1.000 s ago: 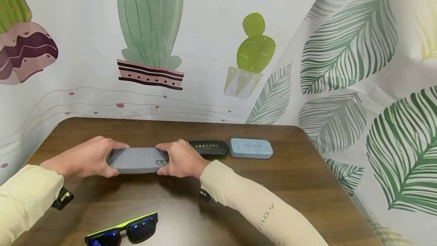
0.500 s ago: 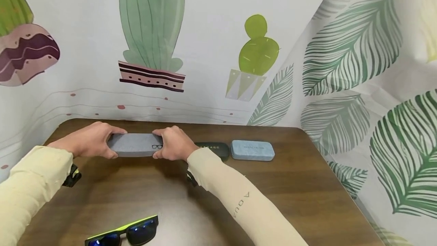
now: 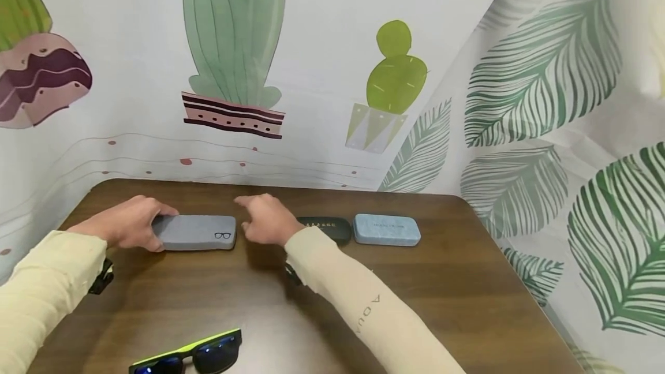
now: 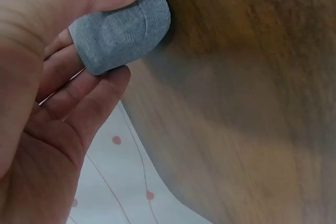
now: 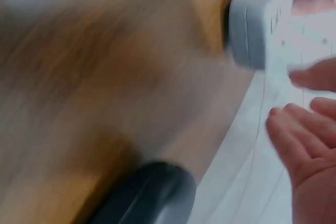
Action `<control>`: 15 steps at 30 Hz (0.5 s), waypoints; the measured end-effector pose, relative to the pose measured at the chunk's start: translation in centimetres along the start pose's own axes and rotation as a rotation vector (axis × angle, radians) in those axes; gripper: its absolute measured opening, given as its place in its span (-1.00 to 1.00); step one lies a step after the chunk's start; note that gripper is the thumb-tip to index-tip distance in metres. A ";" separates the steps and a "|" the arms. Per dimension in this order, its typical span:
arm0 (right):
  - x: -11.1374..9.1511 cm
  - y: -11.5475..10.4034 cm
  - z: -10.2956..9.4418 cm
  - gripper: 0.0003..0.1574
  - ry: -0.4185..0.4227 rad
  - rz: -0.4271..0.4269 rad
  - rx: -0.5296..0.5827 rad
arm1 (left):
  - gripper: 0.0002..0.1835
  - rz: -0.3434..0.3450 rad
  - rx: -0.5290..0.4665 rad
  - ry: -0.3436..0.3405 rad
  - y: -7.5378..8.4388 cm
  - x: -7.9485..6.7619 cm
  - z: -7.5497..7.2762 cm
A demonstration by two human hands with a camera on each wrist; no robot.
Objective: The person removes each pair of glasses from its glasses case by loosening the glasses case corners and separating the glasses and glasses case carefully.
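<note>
A grey glasses case (image 3: 196, 233) with a small spectacles print lies at the back left of the table. My left hand (image 3: 129, 223) grips its left end, thumb on the near side and fingers on the far side. In the left wrist view the thumb and fingers span the end of the grey case (image 4: 123, 35). To the right of the case is my right hand (image 3: 267, 218), holding nothing, its index finger and thumb apart. The right wrist view shows a gap between the right hand (image 5: 315, 156) and the grey case (image 5: 249, 30).
A black glasses case (image 3: 335, 229) with gold lettering lies partly behind the right forearm. Beside it sits a light blue glasses case (image 3: 387, 229). Sunglasses (image 3: 215, 354) with a lime-green top edge lie near the front. A patterned backdrop (image 3: 322, 74) rises behind the table's back edge (image 3: 280, 186).
Both hands carried the grey case backward and slightly left, and it was lowered. The right hand has let go of its right end, while the left hand still holds the other end.
</note>
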State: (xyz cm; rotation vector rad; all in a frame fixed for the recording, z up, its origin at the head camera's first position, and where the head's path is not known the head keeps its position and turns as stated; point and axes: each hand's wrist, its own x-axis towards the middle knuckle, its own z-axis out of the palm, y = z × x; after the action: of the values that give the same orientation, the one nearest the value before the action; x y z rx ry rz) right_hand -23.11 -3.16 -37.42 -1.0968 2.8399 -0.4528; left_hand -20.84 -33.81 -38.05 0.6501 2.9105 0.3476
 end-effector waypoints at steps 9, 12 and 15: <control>0.2 -1.2 2.4 -0.11 -0.133 0.048 -0.046 | -0.25 -0.022 -0.035 -0.013 0.8 0.0 0.6; 0.0 -0.8 2.6 -0.16 -0.105 0.045 -0.056 | -0.24 -0.014 -0.044 -0.001 1.2 0.4 0.7; -0.2 -0.5 2.8 -0.19 -0.104 0.050 -0.036 | -0.21 -0.017 -0.052 -0.017 1.5 0.6 0.9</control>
State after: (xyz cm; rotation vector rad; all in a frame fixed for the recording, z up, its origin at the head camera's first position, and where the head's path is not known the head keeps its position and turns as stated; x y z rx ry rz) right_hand -22.22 -4.05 -39.94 -1.0215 2.7881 -0.3318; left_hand -20.64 -32.04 -38.56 0.6179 2.8782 0.4119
